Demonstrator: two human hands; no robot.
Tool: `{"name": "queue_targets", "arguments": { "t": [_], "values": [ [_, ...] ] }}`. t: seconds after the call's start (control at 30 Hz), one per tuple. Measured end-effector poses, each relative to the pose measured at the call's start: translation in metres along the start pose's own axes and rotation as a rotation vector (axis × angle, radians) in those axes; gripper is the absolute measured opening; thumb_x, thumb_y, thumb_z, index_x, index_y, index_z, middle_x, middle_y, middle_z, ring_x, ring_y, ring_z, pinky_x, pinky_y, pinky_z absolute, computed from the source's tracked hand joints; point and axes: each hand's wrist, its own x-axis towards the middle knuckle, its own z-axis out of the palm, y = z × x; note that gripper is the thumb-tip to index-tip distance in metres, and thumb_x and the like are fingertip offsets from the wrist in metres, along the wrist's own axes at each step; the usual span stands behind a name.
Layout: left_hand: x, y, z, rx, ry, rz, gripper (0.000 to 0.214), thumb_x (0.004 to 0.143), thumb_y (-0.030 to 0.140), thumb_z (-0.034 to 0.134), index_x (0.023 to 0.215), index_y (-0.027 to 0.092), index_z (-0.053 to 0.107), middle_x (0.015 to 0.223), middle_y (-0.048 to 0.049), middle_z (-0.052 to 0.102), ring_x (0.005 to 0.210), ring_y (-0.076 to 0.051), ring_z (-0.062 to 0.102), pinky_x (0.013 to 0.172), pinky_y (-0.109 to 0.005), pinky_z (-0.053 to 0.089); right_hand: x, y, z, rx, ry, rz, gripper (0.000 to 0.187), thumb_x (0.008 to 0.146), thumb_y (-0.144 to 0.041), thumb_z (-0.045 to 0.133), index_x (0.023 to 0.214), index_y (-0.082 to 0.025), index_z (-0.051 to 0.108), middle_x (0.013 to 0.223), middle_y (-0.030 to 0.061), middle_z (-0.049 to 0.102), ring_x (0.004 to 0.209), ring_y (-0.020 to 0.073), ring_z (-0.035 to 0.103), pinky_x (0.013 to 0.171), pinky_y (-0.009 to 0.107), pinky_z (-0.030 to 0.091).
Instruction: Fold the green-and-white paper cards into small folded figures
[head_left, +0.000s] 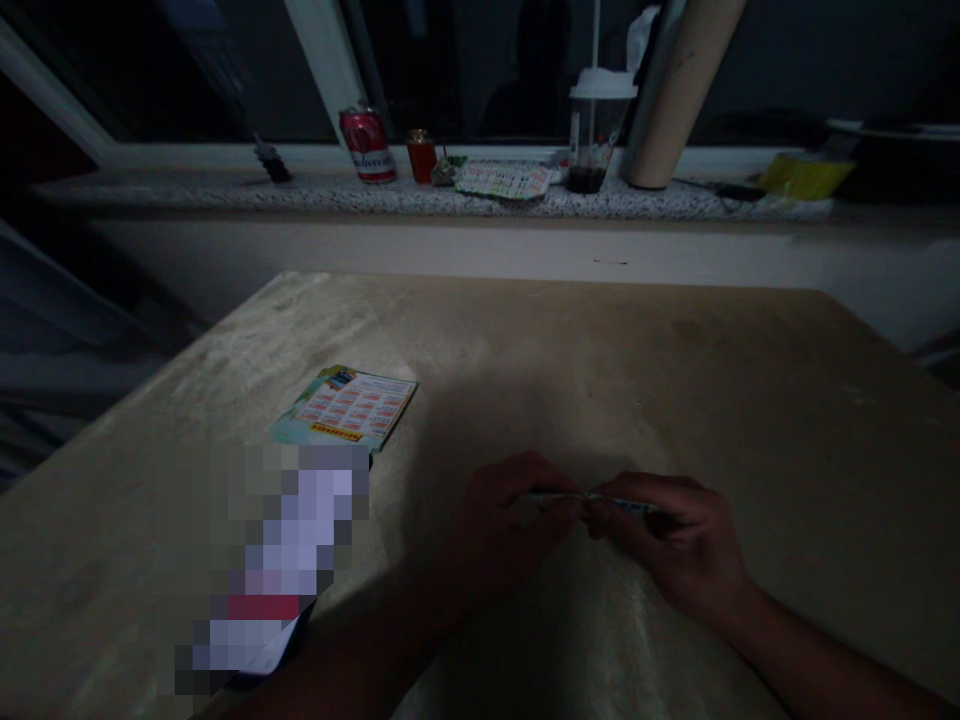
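My left hand (517, 510) and my right hand (667, 530) meet over the table, fingertips nearly touching. Between them is a thin card (630, 504) seen almost edge-on, with some coloured print showing on its right part. Thumb and fingers of each hand pinch it near its middle. Dim light hides most of its face. Left of the hands lies a small stack of printed cards (352, 405) with rows of red and white panels. Below the stack, a phone-like object (296, 560) is blurred out by pixels.
The table (787, 400) has a pale, marbled cover. Along the stone windowsill (300, 200) behind it stand a red drink can (367, 145), an orange jar (421, 158), a patterned packet (504, 180), a lidded cup with straw (596, 130), a cardboard tube (686, 95) and a yellow packet (806, 177).
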Motion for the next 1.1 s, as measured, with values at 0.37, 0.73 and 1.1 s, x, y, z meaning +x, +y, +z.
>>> {"name": "queue_targets", "arguments": {
  "t": [0.37,0.73,1.1],
  "values": [
    [-0.0012,-0.0033,0.0018,0.095,0.021,0.113,0.004,0.079,0.016,0.072,0.075,0.018,0.073,0.069,0.0001,0.07,0.062,-0.011,0.062,0.06,-0.023,0.047,-0.0046,0.006,0.0019,-0.073,0.033,0.024,0.012,0.086,-0.023,0.073,0.075,-0.019,0.077,0.061,0.0025,0.074,0.05,0.0152,0.067,0.046,0.024,0.052],
    [-0.0032,-0.001,0.0043,0.149,0.08,0.045,0.008,0.082,0.021,0.071,0.075,0.018,0.072,0.067,-0.0001,0.069,0.06,-0.012,0.061,0.059,-0.023,0.049,-0.0032,0.0077,0.0035,0.03,0.047,0.104,0.01,0.085,-0.023,0.073,0.077,-0.019,0.077,0.063,0.0027,0.074,0.053,0.0147,0.067,0.049,0.023,0.053],
    [-0.0016,-0.001,0.006,0.142,0.125,-0.009,0.008,0.08,0.022,0.071,0.074,0.018,0.072,0.068,0.0004,0.069,0.06,-0.012,0.06,0.06,-0.023,0.047,-0.0017,0.0062,0.005,0.061,0.081,0.186,0.011,0.083,-0.024,0.073,0.074,-0.019,0.076,0.06,0.0016,0.071,0.051,0.013,0.063,0.045,0.021,0.05]
  ]
}}
